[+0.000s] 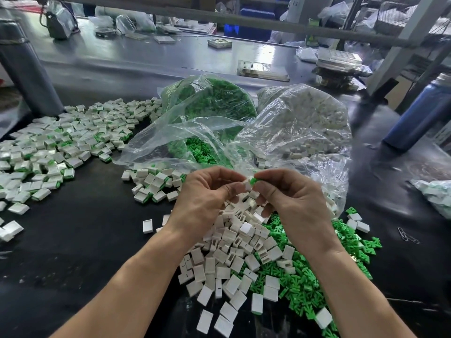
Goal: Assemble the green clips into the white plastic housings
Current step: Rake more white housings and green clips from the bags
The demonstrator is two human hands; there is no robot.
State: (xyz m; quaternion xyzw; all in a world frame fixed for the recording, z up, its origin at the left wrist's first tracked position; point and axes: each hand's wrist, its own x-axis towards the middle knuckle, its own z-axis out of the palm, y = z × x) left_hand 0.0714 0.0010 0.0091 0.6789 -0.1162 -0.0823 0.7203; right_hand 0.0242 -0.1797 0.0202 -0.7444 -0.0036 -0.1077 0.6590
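My left hand pinches a small white housing between thumb and fingertips. My right hand pinches a green clip whose end touches the housing's right side. Both hands hover above a heap of loose white housings. Loose green clips lie in a pile under and right of my right wrist. A spread of housings with green clips in them covers the table's left side.
Two clear plastic bags lie behind my hands: one holds green clips, the other white housings. A blue bottle stands at the right. A grey post rises at the left. Paper clips lie at the right.
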